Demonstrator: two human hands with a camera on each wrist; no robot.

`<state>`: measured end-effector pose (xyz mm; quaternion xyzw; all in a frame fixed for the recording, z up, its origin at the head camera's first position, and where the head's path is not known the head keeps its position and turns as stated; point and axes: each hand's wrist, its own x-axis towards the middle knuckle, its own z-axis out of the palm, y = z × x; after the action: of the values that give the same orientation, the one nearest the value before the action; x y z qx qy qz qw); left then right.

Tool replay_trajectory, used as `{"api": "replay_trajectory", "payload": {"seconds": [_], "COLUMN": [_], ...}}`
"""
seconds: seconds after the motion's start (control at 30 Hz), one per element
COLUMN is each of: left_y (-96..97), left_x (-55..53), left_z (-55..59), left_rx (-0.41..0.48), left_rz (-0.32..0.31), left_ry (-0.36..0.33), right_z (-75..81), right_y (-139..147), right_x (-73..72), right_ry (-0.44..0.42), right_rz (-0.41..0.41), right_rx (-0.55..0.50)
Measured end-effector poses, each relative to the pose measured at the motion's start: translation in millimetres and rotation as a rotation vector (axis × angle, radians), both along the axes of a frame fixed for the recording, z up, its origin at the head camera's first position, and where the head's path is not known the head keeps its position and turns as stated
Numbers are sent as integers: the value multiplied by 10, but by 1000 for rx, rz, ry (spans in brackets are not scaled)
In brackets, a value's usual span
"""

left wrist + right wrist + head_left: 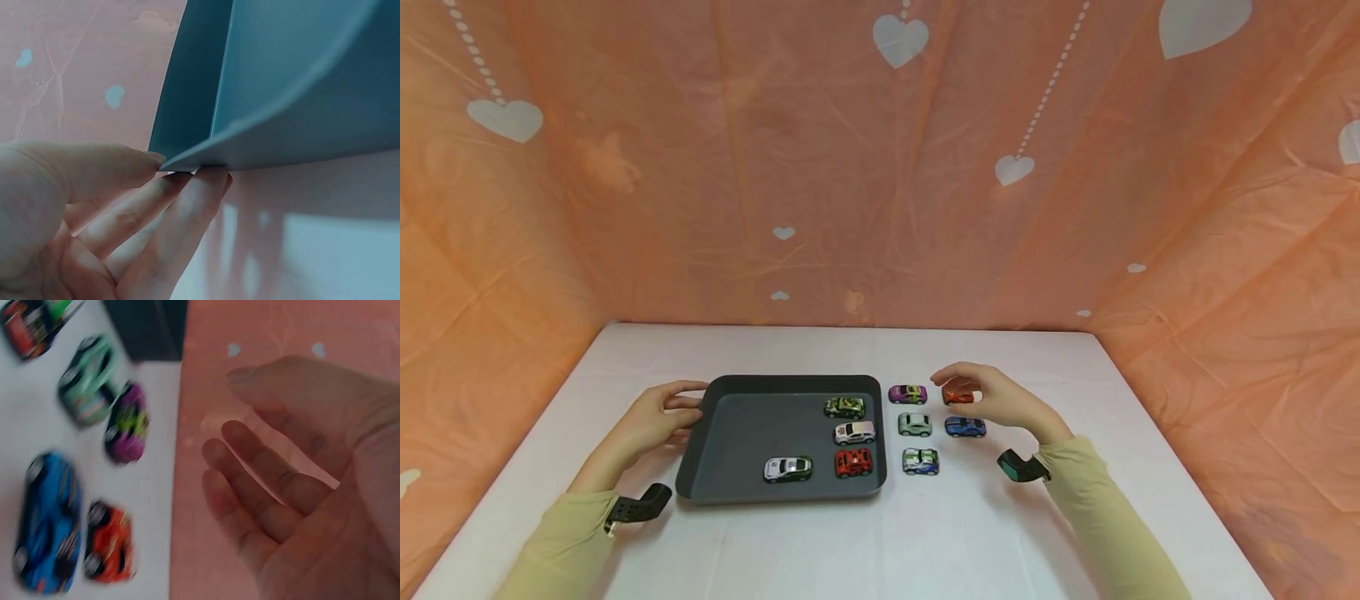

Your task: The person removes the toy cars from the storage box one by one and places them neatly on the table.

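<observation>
At the left side of a dark grey tray [745,442], my left hand [651,425] pinches the rim. The left wrist view shows its thumb at the tray edge [269,134] and fingertips beneath it. My right hand [996,396] hovers, fingers loosely bent and holding nothing, above an orange-red toy car [955,397]. Close by are a blue toy car [965,427], a purple one [907,394], a pale green one [914,424] and a white-green-blue one [921,461]. In the right wrist view, the orange-red car [111,542] lies apart from the right hand [294,487].
Inside the tray sit a green camouflage car [844,407], a white patterned car [854,432], a red car [853,462] and a silver-white car [787,469]. The white table [775,550] is backed by orange cloth [820,167] with hearts.
</observation>
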<state>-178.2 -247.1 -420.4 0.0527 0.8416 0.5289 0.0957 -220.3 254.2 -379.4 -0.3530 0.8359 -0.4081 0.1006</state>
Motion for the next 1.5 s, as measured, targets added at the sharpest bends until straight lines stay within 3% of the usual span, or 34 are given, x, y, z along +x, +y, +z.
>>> {"api": "replay_trajectory", "payload": {"seconds": [0.33, 0.5, 0.67, 1.1, 1.33, 1.5], "left_y": [45, 46, 43, 49, 58, 64], "left_x": [-3, -9, -12, -4, -13, -20], "left_z": [28, 36, 24, 26, 25, 16], "left_rx": [-6, -13, -2, -5, -7, -2], "left_rz": [5, 10, 3, 13, 18, 9], "left_ry": [-12, -27, -23, -27, -37, -28], "right_z": [198, 259, 289, 141, 61, -9], "right_y": [-424, -666, -920, -1501, -1686, -1768], "right_x": [-32, -63, -60, -44, -6, 23], "right_ry": [-5, 7, -33, -106, -87, -117], "right_rz": [67, 138, 170, 316, 374, 404], "right_rx": [5, -51, -48, 5, 99, 138]}}
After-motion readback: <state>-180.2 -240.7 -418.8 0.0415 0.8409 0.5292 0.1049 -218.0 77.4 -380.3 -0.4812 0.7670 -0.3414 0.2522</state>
